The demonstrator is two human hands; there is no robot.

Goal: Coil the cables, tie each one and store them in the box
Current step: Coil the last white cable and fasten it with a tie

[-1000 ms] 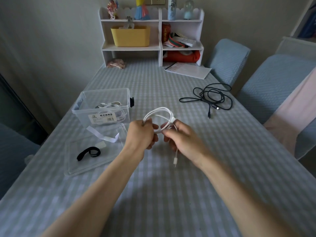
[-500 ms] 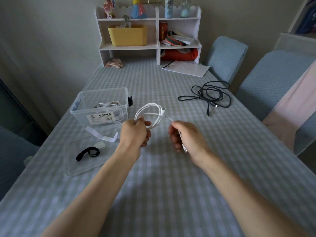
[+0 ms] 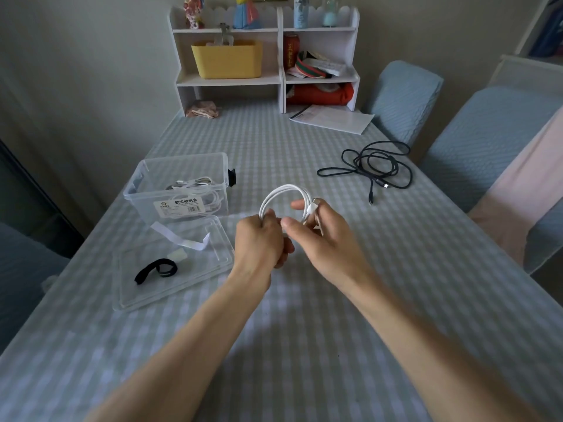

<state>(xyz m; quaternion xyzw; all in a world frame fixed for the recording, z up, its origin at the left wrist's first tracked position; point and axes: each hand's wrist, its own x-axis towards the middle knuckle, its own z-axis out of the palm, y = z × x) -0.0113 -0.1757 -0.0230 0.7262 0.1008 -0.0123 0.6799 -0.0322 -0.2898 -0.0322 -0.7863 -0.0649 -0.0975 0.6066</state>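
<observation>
White cable (image 3: 286,193): your left hand (image 3: 259,242) is clenching its coil; your right hand (image 3: 316,236) is pinching its plug end above the worktop (image 3: 304,330).

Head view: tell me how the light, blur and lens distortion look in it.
Head view: dim, soft daylight with faint shadows under the forearms on the table; no hard glare. Head view: wide-angle bending curves the shelf and the table edges. Head view: the left hand, right hand and white cable are fairly sharp; the near forearms look softer.
</observation>
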